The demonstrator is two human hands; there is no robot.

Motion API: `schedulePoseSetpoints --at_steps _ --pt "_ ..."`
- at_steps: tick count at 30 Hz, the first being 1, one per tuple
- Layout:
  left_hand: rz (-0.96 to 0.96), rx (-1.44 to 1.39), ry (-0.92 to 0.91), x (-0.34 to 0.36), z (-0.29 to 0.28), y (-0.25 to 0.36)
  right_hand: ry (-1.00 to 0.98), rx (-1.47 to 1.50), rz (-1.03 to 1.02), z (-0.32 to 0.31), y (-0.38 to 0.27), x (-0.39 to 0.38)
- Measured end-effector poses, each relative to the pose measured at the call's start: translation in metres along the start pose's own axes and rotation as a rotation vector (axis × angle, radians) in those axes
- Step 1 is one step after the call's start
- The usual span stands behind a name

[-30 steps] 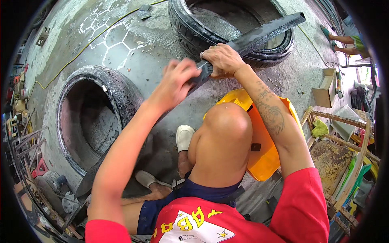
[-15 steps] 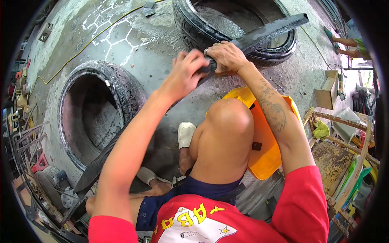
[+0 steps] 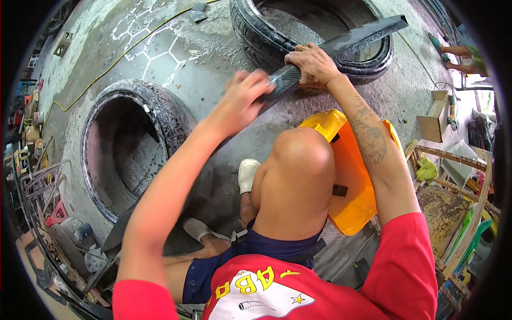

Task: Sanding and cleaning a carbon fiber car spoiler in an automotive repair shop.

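A long, dark strip with a woven, carbon-fibre look [image 3: 368, 36] slants from far right to near left, resting over two tires. My right hand [image 3: 314, 66] grips it near the far tire [image 3: 256, 45], thumb and fingers wrapped over its edges. Just left of that, my left hand [image 3: 242, 104] is on the strip with bent fingers smeared by motion; anything under them is hidden. The strip's lower stretch passes behind my left forearm, and its near end shows beside the left tire [image 3: 176, 112]. Both tires look wet or whitened in places.
A yellow-orange plastic piece [image 3: 354, 202] lies beside my raised knee. On the right stand a wooden frame [image 3: 453, 157] and a cardboard box [image 3: 434, 114]. A yellow cord [image 3: 90, 82] crosses the concrete floor. Clutter lines the left; another person's legs [image 3: 458, 56] show far right.
My right hand has shifted a little up and to the right along the strip. The left hand has moved slightly down and left and remains blurred.
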State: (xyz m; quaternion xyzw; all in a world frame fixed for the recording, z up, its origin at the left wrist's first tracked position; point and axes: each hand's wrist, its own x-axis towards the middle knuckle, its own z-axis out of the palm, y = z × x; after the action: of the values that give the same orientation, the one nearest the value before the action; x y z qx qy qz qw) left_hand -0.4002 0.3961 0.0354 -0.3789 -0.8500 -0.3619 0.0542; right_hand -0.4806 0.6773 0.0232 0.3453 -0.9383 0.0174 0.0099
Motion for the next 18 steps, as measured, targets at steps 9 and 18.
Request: schedulePoseSetpoints --at_steps 9,18 --pt "-0.196 0.045 -0.092 -0.142 -0.059 0.024 -0.016 0.002 0.033 0.003 0.011 -0.019" --pt "0.061 0.013 0.009 0.029 0.011 -0.010 -0.047 -0.013 0.045 -0.001 -0.012 0.014"
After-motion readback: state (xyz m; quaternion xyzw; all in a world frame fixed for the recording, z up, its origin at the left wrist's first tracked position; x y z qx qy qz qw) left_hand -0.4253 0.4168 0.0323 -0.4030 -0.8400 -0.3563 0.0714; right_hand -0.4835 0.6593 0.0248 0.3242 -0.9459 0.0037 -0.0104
